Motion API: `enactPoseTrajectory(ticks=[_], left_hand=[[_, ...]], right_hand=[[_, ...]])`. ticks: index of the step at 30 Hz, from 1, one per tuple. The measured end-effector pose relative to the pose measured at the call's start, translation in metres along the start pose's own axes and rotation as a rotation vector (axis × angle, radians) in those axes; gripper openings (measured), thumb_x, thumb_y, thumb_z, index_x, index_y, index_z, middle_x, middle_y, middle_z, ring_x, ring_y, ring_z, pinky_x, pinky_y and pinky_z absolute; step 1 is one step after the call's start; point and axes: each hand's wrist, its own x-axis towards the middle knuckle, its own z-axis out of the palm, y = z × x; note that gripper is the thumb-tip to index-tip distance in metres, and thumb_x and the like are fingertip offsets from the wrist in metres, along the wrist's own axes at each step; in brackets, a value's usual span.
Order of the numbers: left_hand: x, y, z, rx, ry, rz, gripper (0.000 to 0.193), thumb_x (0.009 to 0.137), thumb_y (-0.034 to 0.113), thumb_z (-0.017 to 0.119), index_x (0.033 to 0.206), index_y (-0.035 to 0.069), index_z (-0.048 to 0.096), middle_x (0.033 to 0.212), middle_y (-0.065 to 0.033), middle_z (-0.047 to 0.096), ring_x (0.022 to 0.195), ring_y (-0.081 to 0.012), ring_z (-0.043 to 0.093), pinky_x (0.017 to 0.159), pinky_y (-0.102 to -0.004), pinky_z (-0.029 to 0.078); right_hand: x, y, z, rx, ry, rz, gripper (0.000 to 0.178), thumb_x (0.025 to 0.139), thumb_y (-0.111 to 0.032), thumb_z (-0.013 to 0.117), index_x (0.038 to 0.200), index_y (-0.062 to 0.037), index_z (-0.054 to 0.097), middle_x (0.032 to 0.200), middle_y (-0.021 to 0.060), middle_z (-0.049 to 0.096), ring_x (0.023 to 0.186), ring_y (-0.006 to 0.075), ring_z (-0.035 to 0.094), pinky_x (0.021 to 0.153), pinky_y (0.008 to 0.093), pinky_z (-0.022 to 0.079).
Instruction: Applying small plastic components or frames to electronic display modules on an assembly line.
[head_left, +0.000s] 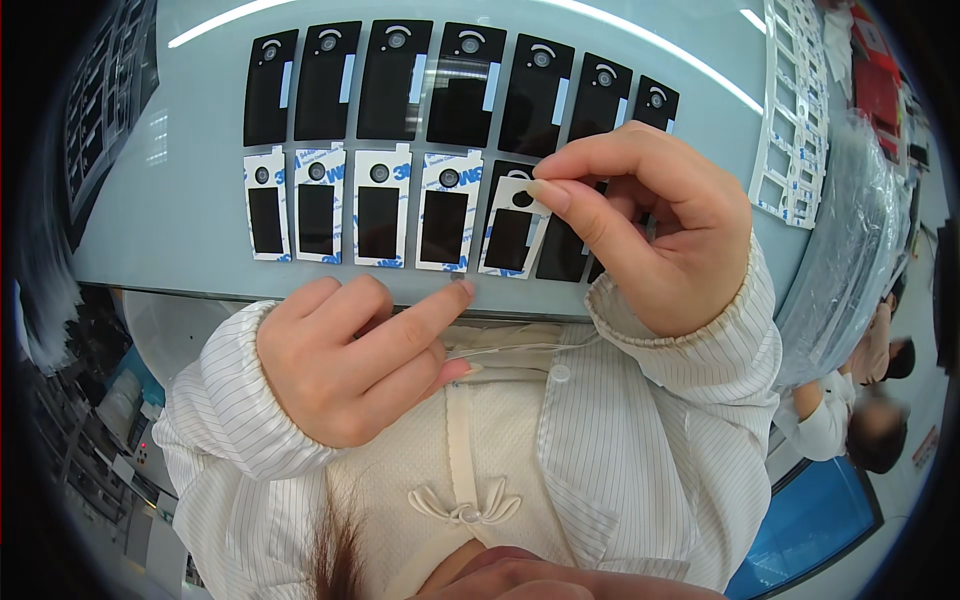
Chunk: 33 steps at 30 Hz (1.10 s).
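My right hand (pixel 660 220) pinches the upper corner of a white adhesive frame (pixel 537 240) between thumb and forefinger. The frame lies tilted over the fifth black panel of the near row, its top end lifted and its lower end against the panel. My left hand (pixel 370 350) hovers at the table's front edge, empty, forefinger stretched toward the frame's lower end and other fingers curled. To the left, several black panels carry white frames with blue print, such as this framed panel (pixel 443 215). Partly under my right hand is a bare black panel (pixel 562 255).
A far row of black panels (pixel 387 90) with round lenses lies on the pale table (pixel 180 200). At the right edge are a white sheet of frame cutouts (pixel 785 130) and clear plastic wrap (pixel 835 220). Dark trays (pixel 110 100) stand at left. Another person (pixel 830 415) is at far right.
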Motion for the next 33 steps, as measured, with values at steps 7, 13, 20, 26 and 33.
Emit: enactPoseTrajectory(ticks=[7,13,20,26,33], left_hand=[[0.0003,-0.0005,-0.0001,0.016,0.013,0.005,0.024,0.065,0.017,0.081,0.07,0.003,0.061,0.111,-0.0111,0.072,0.062,-0.0175,0.047,0.054,-0.0276,0.041],[-0.0002,-0.0012,0.003,0.041,0.032,0.019,0.024,0.076,0.022,0.077,0.069,0.006,0.061,0.111,-0.0111,0.072,0.061,-0.0153,0.046,0.049,-0.0251,0.035],[-0.001,0.0005,0.0025,0.068,0.034,0.025,0.024,0.078,0.023,0.077,0.069,0.007,0.061,0.11,-0.011,0.072,0.062,-0.0151,0.046,0.05,-0.0252,0.035],[-0.0027,-0.0003,0.0026,0.078,0.036,0.053,0.024,0.079,0.024,0.075,0.071,0.006,0.062,0.114,-0.0121,0.071,0.064,-0.0164,0.048,0.051,-0.0258,0.036],[0.0006,-0.002,0.0066,0.101,-0.017,0.056,0.029,0.079,0.025,0.075,0.068,0.005,0.057,0.121,-0.0118,0.07,0.069,-0.0199,0.049,0.058,-0.0277,0.041]], right_hand=[[0.0004,0.0001,0.0003,-0.007,-0.007,-0.007,0.011,0.086,0.003,0.073,0.097,0.0025,0.071,0.09,0.0045,0.069,0.063,0.0008,0.051,0.053,0.0144,0.035],[-0.0008,0.0021,0.0009,-0.006,0.002,-0.012,0.011,0.086,0.003,0.073,0.097,0.0025,0.071,0.089,0.0045,0.069,0.062,0.0007,0.05,0.052,0.0144,0.035],[-0.0009,0.002,0.0009,-0.022,0.0,-0.025,0.011,0.086,0.003,0.073,0.097,0.002,0.072,0.089,0.0035,0.069,0.061,0.0001,0.048,0.051,0.0143,0.033],[-0.0003,0.0002,0.0007,-0.041,0.003,-0.035,0.011,0.086,0.002,0.073,0.097,0.0015,0.072,0.088,0.0032,0.069,0.059,-0.0001,0.047,0.051,0.0145,0.032],[0.0003,0.0026,0.003,-0.05,0.028,-0.052,0.011,0.085,0.002,0.074,0.096,0.0005,0.072,0.087,0.0028,0.069,0.057,-0.0001,0.045,0.049,0.0152,0.031]])
